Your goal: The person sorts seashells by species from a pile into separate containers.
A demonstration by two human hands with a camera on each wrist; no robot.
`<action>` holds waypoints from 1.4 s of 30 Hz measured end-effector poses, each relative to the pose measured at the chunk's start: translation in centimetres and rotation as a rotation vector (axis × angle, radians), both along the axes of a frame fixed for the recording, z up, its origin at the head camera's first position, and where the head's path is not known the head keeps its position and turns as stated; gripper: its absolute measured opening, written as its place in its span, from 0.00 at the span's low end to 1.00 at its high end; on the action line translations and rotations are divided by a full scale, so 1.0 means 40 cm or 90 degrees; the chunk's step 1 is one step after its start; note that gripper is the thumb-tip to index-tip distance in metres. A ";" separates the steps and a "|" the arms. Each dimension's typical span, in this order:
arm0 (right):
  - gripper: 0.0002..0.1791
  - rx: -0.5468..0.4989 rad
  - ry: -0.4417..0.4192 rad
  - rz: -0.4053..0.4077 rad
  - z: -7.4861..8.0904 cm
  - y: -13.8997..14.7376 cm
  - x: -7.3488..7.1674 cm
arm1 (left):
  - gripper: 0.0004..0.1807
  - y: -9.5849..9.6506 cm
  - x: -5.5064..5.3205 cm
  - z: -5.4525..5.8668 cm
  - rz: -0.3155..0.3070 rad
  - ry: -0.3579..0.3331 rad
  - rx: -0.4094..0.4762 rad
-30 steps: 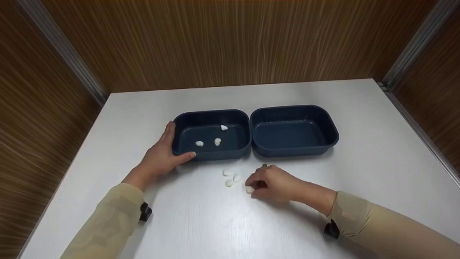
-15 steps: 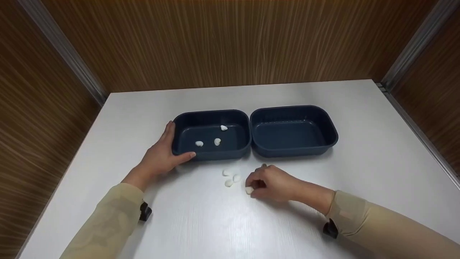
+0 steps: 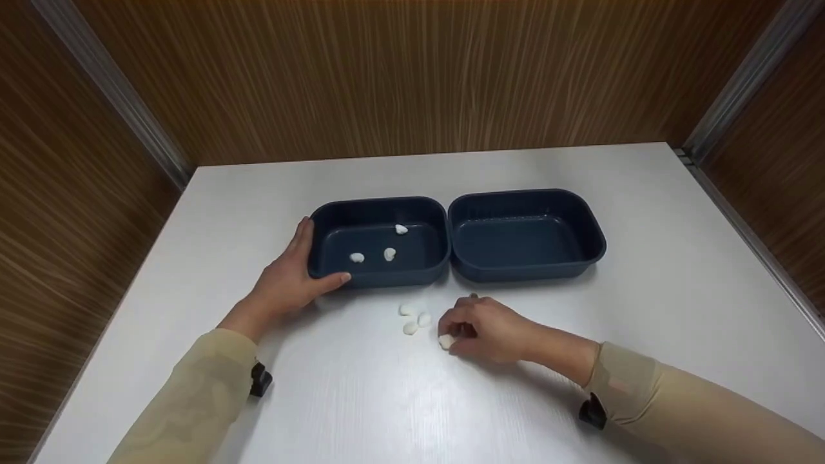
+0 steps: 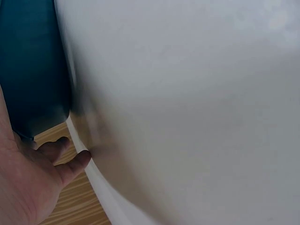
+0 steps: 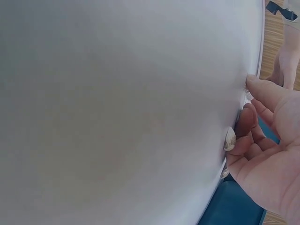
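Fingers fairly straight, my left hand rests against the left end of a dark blue tray, its thumb along the front. Three small white shells lie apart inside that tray. My right hand is low over the table and pinches a white shell between thumb and index finger. Just left of it, three more pale shells lie close together. In the right wrist view, a speckled shell sits beside the curled fingers; whether they touch it, I cannot tell. A brownish bit shows behind that hand.
A second dark blue tray stands against the right side of the first, with nothing visible inside. Both are on a white table. Wood-grain panels enclose the table at the back and sides.
The right hand and its pinched shell shift very slightly to the left, and the shell's tilt changes a little. My left hand, both trays and the other shells stay put.
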State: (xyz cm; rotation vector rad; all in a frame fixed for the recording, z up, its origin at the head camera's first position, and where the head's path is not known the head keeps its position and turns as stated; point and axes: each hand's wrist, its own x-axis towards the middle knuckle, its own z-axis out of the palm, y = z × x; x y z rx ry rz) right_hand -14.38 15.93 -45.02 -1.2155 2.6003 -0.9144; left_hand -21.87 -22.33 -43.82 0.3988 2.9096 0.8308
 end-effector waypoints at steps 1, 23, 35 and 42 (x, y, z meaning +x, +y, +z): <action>0.11 0.000 -0.001 -0.001 0.000 -0.001 0.001 | 0.71 -0.001 0.000 0.000 0.001 -0.001 -0.001; 0.12 -0.051 0.029 0.046 0.020 -0.021 -0.004 | 0.72 -0.006 0.003 -0.006 0.009 0.002 0.000; 0.11 -0.111 0.059 0.017 0.121 -0.033 -0.046 | 0.72 -0.002 0.002 -0.007 0.011 -0.004 0.000; 0.12 -0.132 0.080 0.000 0.184 -0.044 -0.099 | 0.72 -0.001 0.002 -0.010 0.009 0.002 0.003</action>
